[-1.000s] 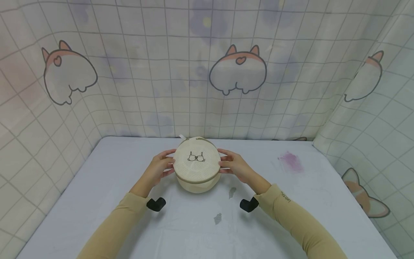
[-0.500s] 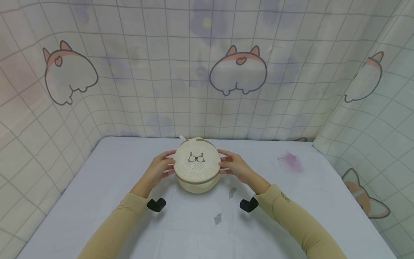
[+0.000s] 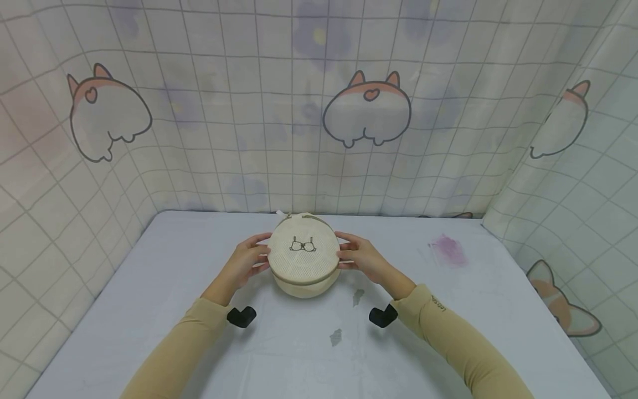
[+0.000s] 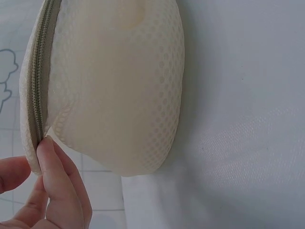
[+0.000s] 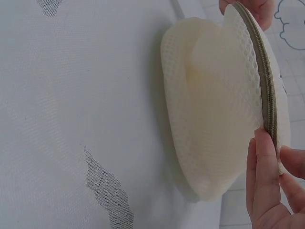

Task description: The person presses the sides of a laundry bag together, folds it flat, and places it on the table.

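Note:
A round cream mesh laundry bag (image 3: 304, 260) with glasses printed on its lid stands on the table near the far edge. My left hand (image 3: 247, 257) pinches the left side of its rim. In the left wrist view, thumb and fingers (image 4: 55, 176) of that hand meet at the zipper (image 4: 39, 81). On the opposite side, my right hand (image 3: 360, 256) pinches the rim too, as the right wrist view shows with fingertips (image 5: 265, 157) beside the zipper. The zipper runs round the top edge and looks closed along the parts in sight. What the bag contains cannot be seen.
The white-covered table (image 3: 294, 354) has grey worn patches (image 3: 336, 337) in front of the bag and a pink stain (image 3: 450, 249) at the right. A checked curtain (image 3: 279, 166) with cartoon animals hangs behind the table and along both sides.

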### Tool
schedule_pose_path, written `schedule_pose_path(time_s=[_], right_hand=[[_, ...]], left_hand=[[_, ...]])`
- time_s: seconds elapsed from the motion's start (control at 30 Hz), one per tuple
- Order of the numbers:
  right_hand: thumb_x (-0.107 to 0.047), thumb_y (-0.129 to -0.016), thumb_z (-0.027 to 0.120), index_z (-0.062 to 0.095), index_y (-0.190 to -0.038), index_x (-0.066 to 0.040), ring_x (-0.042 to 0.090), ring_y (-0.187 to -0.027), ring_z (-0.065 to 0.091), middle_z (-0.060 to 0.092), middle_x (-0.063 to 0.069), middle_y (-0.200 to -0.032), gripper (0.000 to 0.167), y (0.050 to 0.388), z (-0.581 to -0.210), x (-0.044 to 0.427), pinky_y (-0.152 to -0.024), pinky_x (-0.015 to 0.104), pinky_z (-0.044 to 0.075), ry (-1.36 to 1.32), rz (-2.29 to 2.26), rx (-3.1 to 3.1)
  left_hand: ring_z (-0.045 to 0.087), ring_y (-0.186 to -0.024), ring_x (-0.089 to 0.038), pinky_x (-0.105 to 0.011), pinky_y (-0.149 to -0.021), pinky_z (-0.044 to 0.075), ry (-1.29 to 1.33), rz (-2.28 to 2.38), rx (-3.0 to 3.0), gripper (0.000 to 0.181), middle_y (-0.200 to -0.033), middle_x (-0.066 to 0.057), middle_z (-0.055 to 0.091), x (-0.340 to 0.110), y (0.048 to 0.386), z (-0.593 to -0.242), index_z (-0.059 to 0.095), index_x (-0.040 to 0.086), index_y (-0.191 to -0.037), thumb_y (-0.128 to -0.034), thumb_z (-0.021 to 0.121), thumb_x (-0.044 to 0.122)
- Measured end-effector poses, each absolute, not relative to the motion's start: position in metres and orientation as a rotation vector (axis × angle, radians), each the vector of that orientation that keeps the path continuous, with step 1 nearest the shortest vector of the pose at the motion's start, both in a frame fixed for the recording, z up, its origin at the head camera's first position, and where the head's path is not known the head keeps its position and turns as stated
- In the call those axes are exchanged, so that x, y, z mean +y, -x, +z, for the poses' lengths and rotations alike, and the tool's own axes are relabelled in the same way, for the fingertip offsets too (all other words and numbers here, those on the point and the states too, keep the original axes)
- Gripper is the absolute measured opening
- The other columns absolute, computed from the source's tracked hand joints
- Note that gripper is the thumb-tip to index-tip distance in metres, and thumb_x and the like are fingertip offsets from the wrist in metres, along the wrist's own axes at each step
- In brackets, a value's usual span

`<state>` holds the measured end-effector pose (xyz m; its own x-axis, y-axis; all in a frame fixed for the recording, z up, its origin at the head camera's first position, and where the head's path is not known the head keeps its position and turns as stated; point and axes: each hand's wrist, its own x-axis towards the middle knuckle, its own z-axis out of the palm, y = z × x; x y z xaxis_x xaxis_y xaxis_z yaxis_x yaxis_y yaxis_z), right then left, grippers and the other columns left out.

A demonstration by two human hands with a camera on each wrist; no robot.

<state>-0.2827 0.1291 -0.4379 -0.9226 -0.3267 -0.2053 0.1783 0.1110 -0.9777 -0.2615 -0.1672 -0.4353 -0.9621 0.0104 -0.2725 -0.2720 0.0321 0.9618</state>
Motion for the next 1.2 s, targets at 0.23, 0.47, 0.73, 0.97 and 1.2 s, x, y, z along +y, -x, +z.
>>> schedule_pose_path(time_s=[0.23, 0.47, 0.73, 0.97, 1.2], right_hand=[[0.006, -0.101, 0.057, 0.039, -0.158, -0.007, 0.015, -0.091, 0.065, 0.058, 0.012, -0.116, 0.061, 0.283, -0.438, 0.129, -0.085, 0.032, 0.059, 0.151, -1.858, 2.027], [0.006, -0.102, 0.056, 0.036, -0.158, -0.004, 0.014, -0.091, 0.065, 0.058, 0.013, -0.116, 0.061, 0.283, -0.439, 0.128, -0.085, 0.032, 0.059, 0.168, -1.856, 2.015], [0.006, -0.101, 0.057, 0.036, -0.158, -0.003, 0.014, -0.092, 0.062, 0.056, 0.012, -0.114, 0.061, 0.284, -0.441, 0.127, -0.086, 0.034, 0.059, 0.167, -1.853, 2.018], [0.007, -0.101, 0.057, 0.037, -0.158, -0.003, 0.015, -0.090, 0.063, 0.055, 0.012, -0.113, 0.061, 0.285, -0.442, 0.125, -0.084, 0.033, 0.059, 0.147, -1.837, 2.032], [0.007, -0.100, 0.057, 0.038, -0.158, -0.004, 0.014, -0.088, 0.063, 0.056, 0.011, -0.112, 0.062, 0.286, -0.444, 0.124, -0.081, 0.030, 0.060, 0.125, -1.835, 2.032]], left_hand=[[0.061, -0.091, -0.016, -0.024, -0.077, 0.055, 0.281, 2.025, 2.103, 0.052, -0.121, -0.011, 0.057, -0.167, 0.261, -0.437, 0.047, 0.008, -0.152, -0.1005, 0.053, 0.006], [0.060, -0.094, -0.017, -0.024, -0.077, 0.055, 0.306, 2.020, 2.094, 0.052, -0.124, -0.013, 0.056, -0.169, 0.261, -0.439, 0.047, 0.009, -0.152, -0.1009, 0.053, 0.006], [0.061, -0.094, -0.017, -0.024, -0.078, 0.055, 0.308, 2.014, 2.096, 0.052, -0.128, -0.014, 0.056, -0.169, 0.262, -0.443, 0.047, 0.009, -0.153, -0.1013, 0.054, 0.007], [0.061, -0.094, -0.017, -0.024, -0.078, 0.055, 0.298, 2.020, 2.085, 0.051, -0.127, -0.015, 0.056, -0.170, 0.262, -0.446, 0.048, 0.008, -0.152, -0.1012, 0.054, 0.007], [0.061, -0.092, -0.017, -0.023, -0.076, 0.055, 0.299, 2.028, 2.079, 0.051, -0.124, -0.014, 0.058, -0.170, 0.261, -0.446, 0.048, 0.008, -0.151, -0.1011, 0.054, 0.006]])
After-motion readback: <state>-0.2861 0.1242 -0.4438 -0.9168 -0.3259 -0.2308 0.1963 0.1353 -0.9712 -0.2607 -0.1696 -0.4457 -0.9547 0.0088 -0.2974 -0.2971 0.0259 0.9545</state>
